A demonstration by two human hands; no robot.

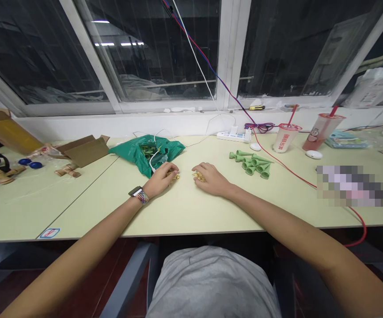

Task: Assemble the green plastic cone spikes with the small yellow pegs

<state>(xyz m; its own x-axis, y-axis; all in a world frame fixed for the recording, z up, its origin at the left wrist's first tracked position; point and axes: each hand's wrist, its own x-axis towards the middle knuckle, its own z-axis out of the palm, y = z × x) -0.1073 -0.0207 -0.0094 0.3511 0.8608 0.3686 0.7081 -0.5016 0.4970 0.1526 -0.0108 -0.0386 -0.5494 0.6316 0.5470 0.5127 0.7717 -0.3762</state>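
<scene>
A small heap of tan-gold pieces (176,176), too small to make out singly, sits on the pale green desktop (88,216) under the curled fingertips (173,169) of the left hand (160,180). A second heap of tan-gold pieces (198,177) lies at the curled fingers (200,168) of the right hand (213,179), just across a narrow gap. Whether either hand pinches anything cannot be told; the fingers sit close together, not spread. Just beyond the left hand lies a crumpled green plastic bag (166,149) crossed by a white cable (152,164). Right of the right hand lie tapered green plastic tubes (251,162), below a white power strip (233,136).
</scene>
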